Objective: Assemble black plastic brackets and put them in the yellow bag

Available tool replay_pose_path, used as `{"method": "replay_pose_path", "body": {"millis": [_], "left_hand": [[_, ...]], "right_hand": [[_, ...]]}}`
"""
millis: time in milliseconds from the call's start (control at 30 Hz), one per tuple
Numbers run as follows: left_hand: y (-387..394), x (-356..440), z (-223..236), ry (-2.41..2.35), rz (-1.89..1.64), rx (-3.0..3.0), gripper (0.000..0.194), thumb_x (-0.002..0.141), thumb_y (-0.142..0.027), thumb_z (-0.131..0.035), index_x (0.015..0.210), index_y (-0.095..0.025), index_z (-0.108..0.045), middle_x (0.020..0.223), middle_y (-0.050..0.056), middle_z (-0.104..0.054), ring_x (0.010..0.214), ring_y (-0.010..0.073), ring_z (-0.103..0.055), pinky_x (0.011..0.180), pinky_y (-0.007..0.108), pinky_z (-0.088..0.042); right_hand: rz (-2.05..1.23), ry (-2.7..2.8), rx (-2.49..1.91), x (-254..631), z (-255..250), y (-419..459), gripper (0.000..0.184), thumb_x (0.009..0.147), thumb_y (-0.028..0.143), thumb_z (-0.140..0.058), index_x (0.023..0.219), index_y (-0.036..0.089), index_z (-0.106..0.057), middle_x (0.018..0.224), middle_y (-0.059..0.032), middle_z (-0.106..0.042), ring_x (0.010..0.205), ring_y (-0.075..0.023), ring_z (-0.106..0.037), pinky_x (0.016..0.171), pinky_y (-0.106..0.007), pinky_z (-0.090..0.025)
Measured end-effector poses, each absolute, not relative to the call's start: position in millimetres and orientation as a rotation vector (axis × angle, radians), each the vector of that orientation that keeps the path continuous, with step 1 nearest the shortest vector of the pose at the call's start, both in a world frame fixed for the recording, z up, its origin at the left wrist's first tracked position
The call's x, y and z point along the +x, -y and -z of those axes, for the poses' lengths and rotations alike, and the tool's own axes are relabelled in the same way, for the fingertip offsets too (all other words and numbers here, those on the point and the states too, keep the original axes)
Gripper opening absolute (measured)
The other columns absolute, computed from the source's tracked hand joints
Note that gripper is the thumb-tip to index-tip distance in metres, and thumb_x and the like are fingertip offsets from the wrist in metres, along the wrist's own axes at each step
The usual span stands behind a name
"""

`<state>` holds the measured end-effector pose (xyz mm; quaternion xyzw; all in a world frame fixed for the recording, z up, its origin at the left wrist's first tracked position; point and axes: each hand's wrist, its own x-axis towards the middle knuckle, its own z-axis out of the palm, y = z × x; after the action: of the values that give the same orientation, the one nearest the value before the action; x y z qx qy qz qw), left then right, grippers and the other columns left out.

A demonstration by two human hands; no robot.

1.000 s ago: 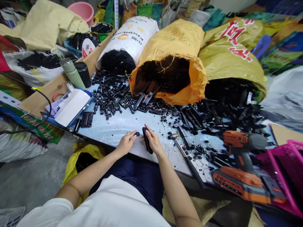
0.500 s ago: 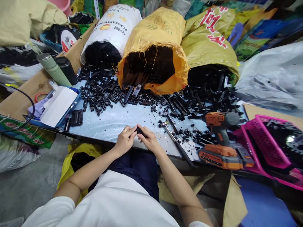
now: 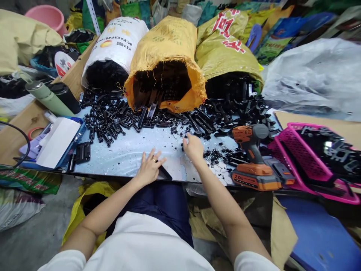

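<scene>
My left hand [image 3: 149,169] is open near the front edge of the table, its fingers spread. Beside and partly under it lies a black bar [image 3: 165,171], one end hidden by the hand. My right hand [image 3: 194,148] is at the near side of the scattered small metal pins [image 3: 175,128] and black parts. Its fingers are curled together; whether something small is between them is hidden. Heaped black plastic parts [image 3: 108,122] lie farther back on the table [image 3: 132,145].
An orange cordless drill [image 3: 255,158] stands at the right, beside a pink basket [image 3: 307,158] of black parts. Behind are a white sack [image 3: 118,41], an orange sack [image 3: 169,41] and an olive sack [image 3: 225,56]. A green bottle [image 3: 49,98] stands at the left.
My hands have parted from the small black part they held together. The left now lies spread; the right has moved forward and right. The hammer has left its spot on the right.
</scene>
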<state>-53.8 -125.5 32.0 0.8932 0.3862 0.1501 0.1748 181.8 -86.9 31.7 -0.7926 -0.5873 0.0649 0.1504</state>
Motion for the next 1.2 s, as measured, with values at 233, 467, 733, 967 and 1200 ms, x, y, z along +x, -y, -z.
{"method": "replay_pose_path", "body": {"millis": [233,467,733,967,1200], "left_hand": [[105.2,-49.7,-38.4,-1.020,-0.022,2.775,0.032,0.090,-0.013,-0.039,0.118,-0.016,-0.053,0.091,0.012,-0.063,0.090,0.0235,-0.057,0.083,0.041,-0.038],[102.3,-51.8,-37.4,-0.852,-0.005,2.675,0.036,0.091,-0.027,-0.042,0.126,-0.020,-0.044,0.110,0.010,-0.056,0.104,0.0234,-0.051,0.086,0.035,-0.038],[101.6,-39.3,-39.3,-0.777,-0.091,2.647,0.072,0.068,-0.070,-0.057,0.115,-0.017,-0.048,0.103,0.011,-0.057,0.098,0.0288,-0.053,0.086,0.040,-0.040],[105.0,-47.9,-28.4,-0.749,-0.307,2.615,0.045,0.078,-0.053,-0.056,0.105,-0.018,-0.050,0.093,0.009,-0.059,0.089,0.0237,-0.058,0.075,0.033,-0.044],[95.0,-29.2,-29.1,-0.741,-0.145,2.543,0.053,0.075,-0.063,-0.055,0.104,-0.019,-0.054,0.091,0.008,-0.062,0.088,0.0243,-0.059,0.077,0.033,-0.044]], "right_hand": [[-0.004,1.708,-2.511,241.7,-37.7,81.9,0.037,0.087,0.037,-0.045,0.103,0.005,-0.055,0.101,-0.0220,-0.057,0.093,-0.0294,-0.052,0.073,-0.036,-0.039],[-0.378,2.606,-1.723,178.7,-47.6,178.8,0.039,0.090,0.054,-0.037,0.093,0.018,-0.051,0.078,-0.0058,-0.060,0.063,-0.0166,-0.055,0.058,-0.026,-0.030],[-0.052,2.597,-1.729,163.6,-33.2,195.6,0.031,0.094,0.043,-0.038,0.092,0.019,-0.058,0.081,-0.0061,-0.058,0.072,-0.0165,-0.052,0.061,-0.029,-0.026],[0.088,2.574,-1.741,151.7,-66.5,196.4,0.028,0.096,0.034,-0.037,0.096,0.018,-0.060,0.081,-0.0080,-0.060,0.074,-0.0179,-0.049,0.062,-0.032,-0.023],[-0.048,2.582,-1.553,183.1,-43.6,180.8,0.035,0.095,0.042,-0.036,0.097,0.018,-0.061,0.083,-0.0073,-0.060,0.078,-0.0171,-0.052,0.066,-0.028,-0.030]]}}
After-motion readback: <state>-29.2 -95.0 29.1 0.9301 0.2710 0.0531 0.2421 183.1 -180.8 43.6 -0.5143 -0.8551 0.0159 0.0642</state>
